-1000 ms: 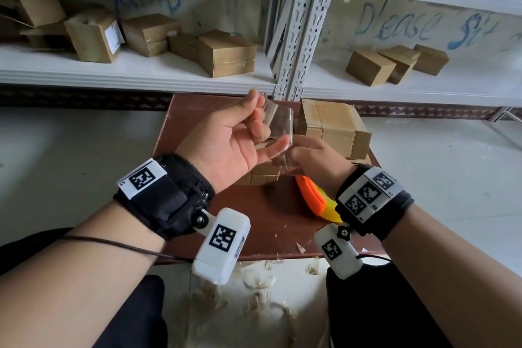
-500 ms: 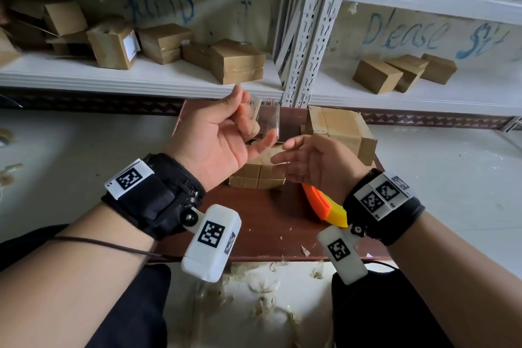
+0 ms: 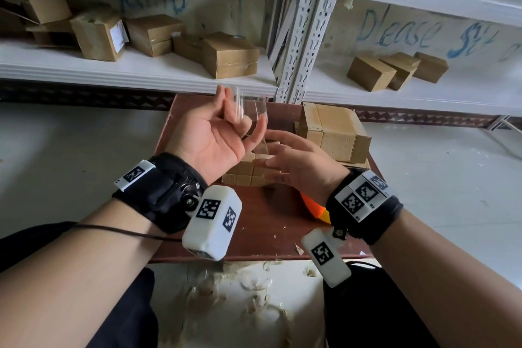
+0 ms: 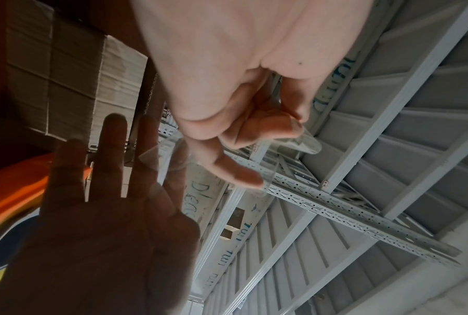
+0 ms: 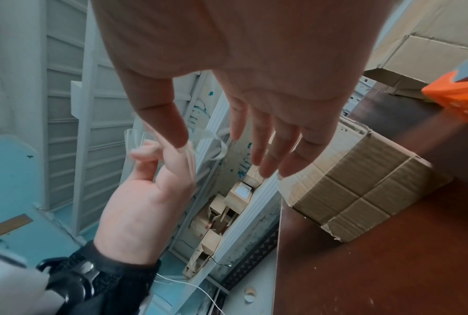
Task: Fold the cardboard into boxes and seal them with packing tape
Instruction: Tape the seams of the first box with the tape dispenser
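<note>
White metal shelving point(image 3: 158, 73) fills the far side of the head view, its boards carrying brown cardboard boxes, with blue scrawl on the wall behind. Near it stands a reddish-brown tabletop point(image 3: 262, 223) with a smooth, glossy face and pale scraps along its near edge. On the tabletop, a small folded box point(image 3: 245, 175) of corrugated cardboard sits under the hands, and a larger box point(image 3: 333, 133) rests to the far right. An orange and yellow tape dispenser point(image 3: 313, 206) lies half hidden behind the right wrist. The left hand point(image 3: 214, 135) is raised palm-up, fingers curled, pinching a clear, shiny strip of packing tape point(image 3: 254, 113) between thumb and fingertips. The right hand point(image 3: 299, 164) hovers just beside it, fingers straight and spread.

From the left wrist, the left hand point(image 4: 240, 85) pinches the transparent tape point(image 4: 305, 145), which curls off the fingertips; the right hand point(image 4: 97, 223), shadowed, shows a flat palm with straight fingers.

From the right wrist, the right hand point(image 5: 240, 74) hangs with relaxed fingers extended above the ribbed larger box point(image 5: 362, 181), while the left hand point(image 5: 151, 191) holds the crinkled tape point(image 5: 208, 140) near the right thumb tip.
</note>
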